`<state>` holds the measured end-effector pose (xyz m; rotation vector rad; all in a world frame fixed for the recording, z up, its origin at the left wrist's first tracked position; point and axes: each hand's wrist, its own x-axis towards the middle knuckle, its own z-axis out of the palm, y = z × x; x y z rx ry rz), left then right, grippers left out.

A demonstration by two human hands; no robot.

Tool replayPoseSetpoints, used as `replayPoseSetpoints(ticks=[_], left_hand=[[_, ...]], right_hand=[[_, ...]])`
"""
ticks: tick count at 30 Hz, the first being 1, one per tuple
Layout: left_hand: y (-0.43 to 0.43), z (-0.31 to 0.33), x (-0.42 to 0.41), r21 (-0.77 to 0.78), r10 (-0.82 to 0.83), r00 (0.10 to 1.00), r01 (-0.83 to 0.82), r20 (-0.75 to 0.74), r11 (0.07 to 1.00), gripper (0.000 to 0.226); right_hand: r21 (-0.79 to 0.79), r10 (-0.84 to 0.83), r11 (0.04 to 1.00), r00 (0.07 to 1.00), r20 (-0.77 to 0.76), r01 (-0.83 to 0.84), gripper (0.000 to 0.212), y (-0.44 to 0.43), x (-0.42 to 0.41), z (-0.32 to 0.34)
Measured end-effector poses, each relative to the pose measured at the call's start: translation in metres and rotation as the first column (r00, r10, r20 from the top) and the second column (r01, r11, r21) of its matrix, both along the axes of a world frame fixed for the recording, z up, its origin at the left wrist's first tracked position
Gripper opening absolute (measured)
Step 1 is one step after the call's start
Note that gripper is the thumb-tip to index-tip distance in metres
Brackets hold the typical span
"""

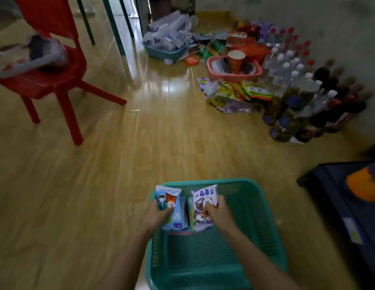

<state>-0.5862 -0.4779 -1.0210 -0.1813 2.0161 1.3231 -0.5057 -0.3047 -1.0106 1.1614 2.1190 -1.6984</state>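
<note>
A blue packet (171, 203), printed with cartoon animals and an orange patch, stands upright in the far left corner of the teal mesh basket (257, 227), its top edge level with the far rim. It is gripped by the left hand (159, 214). Just beside it, toward the middle of the far edge, a white packet (203, 203) with purple cartoon print and bold dark characters stands upright, tilted slightly right. It is pinched by the right hand (219, 212).
</note>
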Motion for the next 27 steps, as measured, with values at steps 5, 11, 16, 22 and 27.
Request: replayPoseSetpoints(ticks=[5, 11, 16, 22, 27], left_hand=[[0.013, -0.070, 0.001, -0.174, 0.007, 0.998, -0.018, -0.065, 0.985, 0.026], [0.030, -0.074, 0.002, -0.408, -0.098, 0.969, -0.004, -0.228, 0.913, 0.034], [0.030, 0.027, 0.006, -0.483, -0.305, 0.895, 0.120, -0.326, 0.867, 0.032], [0.077, 0.294, -0.001, -0.569, -0.626, 0.580, 0.311, -0.520, 0.761, 0.030], [0.145, 0.568, 0.001, -0.590, -0.660, 0.312, 0.298, -0.683, 0.751, 0.023]], right_hand=[[0.040, 0.015, 0.999, 0.996, 0.088, -0.018, 0.018, -0.003, -0.003, -0.070], [0.162, 0.101, 0.979, 0.985, 0.138, -0.124, 0.037, -0.003, -0.014, -0.076], [0.329, 0.255, 0.894, 0.950, 0.181, -0.303, 0.046, 0.012, 0.005, 0.030], [0.451, 0.212, 0.863, 0.974, 0.082, -0.226, 0.038, 0.068, 0.032, 0.277], [0.608, 0.112, 0.793, 0.990, -0.082, -0.039, 0.031, 0.122, 0.062, 0.540]])
